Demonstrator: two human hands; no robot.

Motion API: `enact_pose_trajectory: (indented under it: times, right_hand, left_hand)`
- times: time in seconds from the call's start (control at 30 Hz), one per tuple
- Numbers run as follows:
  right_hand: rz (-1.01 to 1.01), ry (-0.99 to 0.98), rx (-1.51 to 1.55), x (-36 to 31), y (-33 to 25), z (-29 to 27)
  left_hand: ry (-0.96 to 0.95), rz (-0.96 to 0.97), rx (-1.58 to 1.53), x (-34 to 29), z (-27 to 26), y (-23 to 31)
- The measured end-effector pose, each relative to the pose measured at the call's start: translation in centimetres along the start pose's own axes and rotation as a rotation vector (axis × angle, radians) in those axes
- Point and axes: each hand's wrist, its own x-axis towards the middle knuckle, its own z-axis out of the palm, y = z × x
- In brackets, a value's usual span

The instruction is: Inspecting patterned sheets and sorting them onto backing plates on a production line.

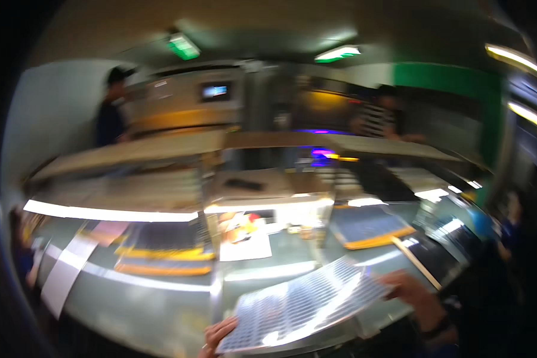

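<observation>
A shiny translucent sheet with a grid of rows [307, 304] is held up slantwise over the near edge of the bench, bright with reflected light. My left hand [222, 334] is closed on its lower left end, and my right hand [404, 289], with a dark band on the wrist, grips its right end. Motion blurs the picture, and the fingertips behind the sheet are hidden. Just beyond the sheet a white paper [244, 249] lies on the grey-green bench top [155, 304].
Stacked dark sheets with yellow and orange edges [164, 247] lie left; a similar stack [370, 227] lies right. A long white paper [70, 274] overhangs the left edge. Above runs a shelf [268, 141] with light strips below. People [110, 113] stand beyond the shelf and at both sides.
</observation>
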Motion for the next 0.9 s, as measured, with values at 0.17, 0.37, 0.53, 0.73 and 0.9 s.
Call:
enact_pose_trajectory:
  times: [0.17, 0.37, 0.53, 0.73, 0.9]
  right_hand:
    - [0.405, 0.324, 1.112, 13.1, -13.0, -2.0]
    - [0.177, -0.224, 0.483, 11.2, -14.3, -0.2]
    - [0.668, 0.074, 0.525, 2.5, -9.3, -0.1]
    - [0.827, 0.437, 0.58, -5.0, -6.3, -1.3]
    - [0.993, 0.512, 0.744, -5.5, -1.1, -3.5]
  left_hand:
    - [0.808, -0.111, 0.014, 9.3, -2.3, 2.7]
    - [1.221, -0.215, -0.43, 25.2, -12.7, 0.6]
    - [1.008, -0.184, -0.69, 36.3, -16.5, -6.1]
    - [0.671, -0.405, -0.838, 36.5, -14.7, -13.8]
    - [-0.042, -0.446, -0.471, 30.4, -2.8, -8.4]
